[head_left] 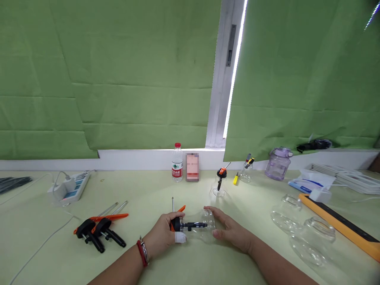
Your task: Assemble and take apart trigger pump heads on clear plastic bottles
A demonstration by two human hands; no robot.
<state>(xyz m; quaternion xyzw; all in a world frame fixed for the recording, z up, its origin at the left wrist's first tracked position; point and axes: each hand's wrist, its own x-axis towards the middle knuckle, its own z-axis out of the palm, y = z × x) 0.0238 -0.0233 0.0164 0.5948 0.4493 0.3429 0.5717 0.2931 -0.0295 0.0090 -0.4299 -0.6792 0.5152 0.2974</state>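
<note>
My left hand point(163, 234), with white tape on one finger, is closed around a black and orange pump-like head point(177, 224) with a thin metal spout. Its black tube point(194, 225) reaches inside a clear waisted bottle point(204, 236) lying on its side. My right hand point(233, 233) grips the bottle's base end, fingers above and thumb below. I cannot tell whether the head is screwed tight on the neck. To the left lie two similar loose heads point(86, 228) with orange levers. At right stand two clear bottles point(313, 241) without heads.
Behind my hands stands another bottle with a head fitted point(220, 184). Along the wall are a water bottle point(177, 168), a phone point(192, 167), a jar holding screwdrivers point(247, 174) and a purple jug point(278, 164). A power strip point(74, 188) is left, an orange-black bar point(341, 225) right.
</note>
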